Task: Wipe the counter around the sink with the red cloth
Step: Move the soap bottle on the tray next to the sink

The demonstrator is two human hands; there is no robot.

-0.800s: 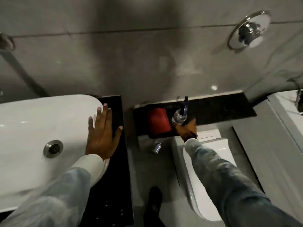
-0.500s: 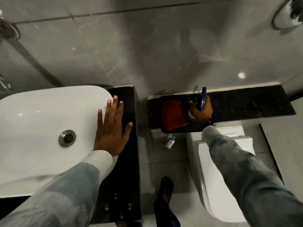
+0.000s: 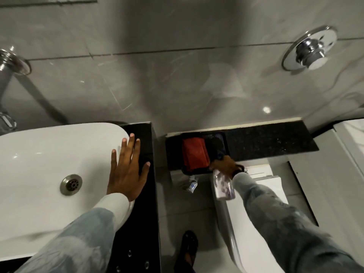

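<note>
- Left hand (image 3: 127,172): open, fingers spread, palm flat across the right rim of the sink and the black counter beside it; holds nothing.
- Right hand (image 3: 226,166): closed round the top of a clear spray bottle (image 3: 224,184), at the near right corner of the black tray; the bottle body hangs down toward the camera, over the toilet.
- Red cloth (image 3: 195,153): folded, lying in the left part of the black tray (image 3: 223,137); just beside the right hand, not touched by it.
- Black tray: sits on the left end of a dark speckled ledge (image 3: 271,138) behind the toilet.
- Sink (image 3: 49,154): white basin, metal drain (image 3: 71,184) near its centre.
- Counter (image 3: 145,194): black, glossy strip along the sink's right side.
- Toilet (image 3: 262,196): white, below the ledge, partly covered by the right sleeve.
- Flush button (image 3: 309,49): chrome, round, on the grey tiled wall, upper right.
- Small bottle (image 3: 192,185): on the floor between counter and toilet.
</note>
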